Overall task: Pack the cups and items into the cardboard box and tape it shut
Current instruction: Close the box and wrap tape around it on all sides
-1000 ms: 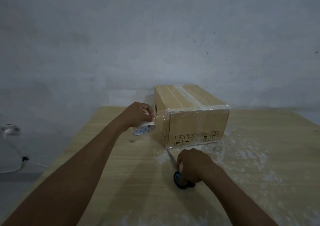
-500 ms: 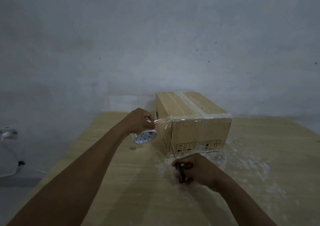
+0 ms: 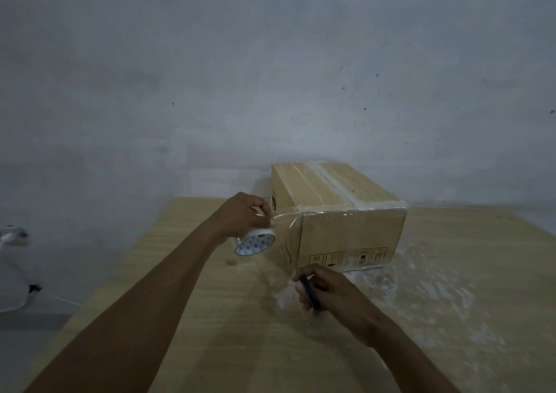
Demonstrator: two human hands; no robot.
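A closed cardboard box (image 3: 349,236) stands on the wooden table (image 3: 210,332) against the wall, with clear tape along its top seam and front edge. My left hand (image 3: 240,218) grips a roll of clear tape (image 3: 255,242) just left of the box. A stretched strip of tape (image 3: 285,215) runs from the roll to the box's front left corner. My right hand (image 3: 325,290) holds black-handled scissors (image 3: 310,293) in front of the box's near left corner, below the strip. The blades are hidden.
A grey wall (image 3: 270,76) rises directly behind the box. The table's surface right of the box shows white scuffed patches (image 3: 436,290). A white object with a cable (image 3: 12,272) sits beyond the table's left edge.
My right hand lifted the scissors off the table and turned them upward toward the tape strip. My left hand and the roll stayed beside the box, keeping the strip taut.
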